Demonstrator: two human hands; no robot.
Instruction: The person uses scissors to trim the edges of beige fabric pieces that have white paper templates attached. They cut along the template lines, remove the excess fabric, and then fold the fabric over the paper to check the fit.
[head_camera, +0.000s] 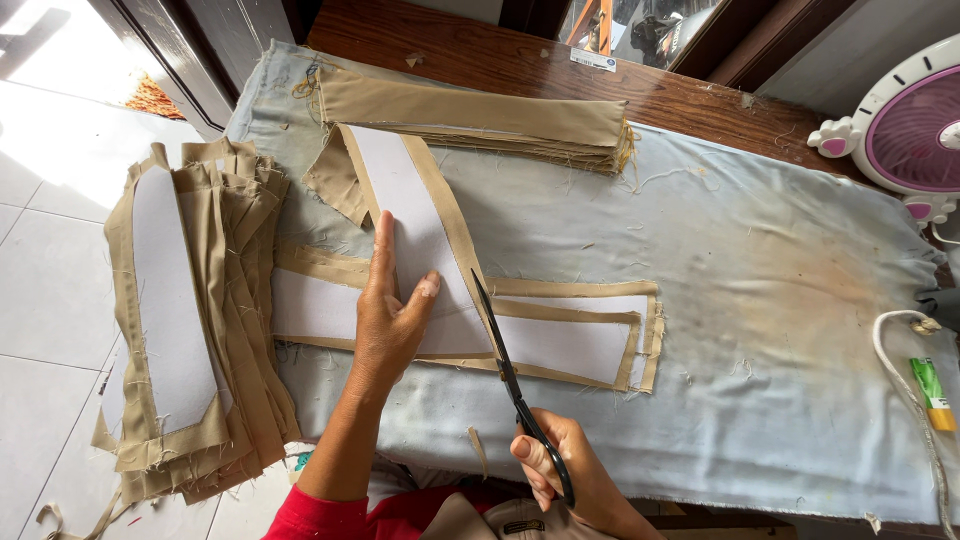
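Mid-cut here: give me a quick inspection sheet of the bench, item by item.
Surface: wooden table covered by a pale blue cloth, stained and strewn with threads.
Job's things: tan fabric piece with white interfacing under the left hand; black scissors along its right edge; similar pieces lie beneath.
Clutter: stack of tan pieces at left, folded tan stack at back, green tube at right.
Grippers: left hand flat on the piece; right hand in the scissor handles.
Cables: white cord at right edge.
Surroundings: white and pink fan, white tiled floor.
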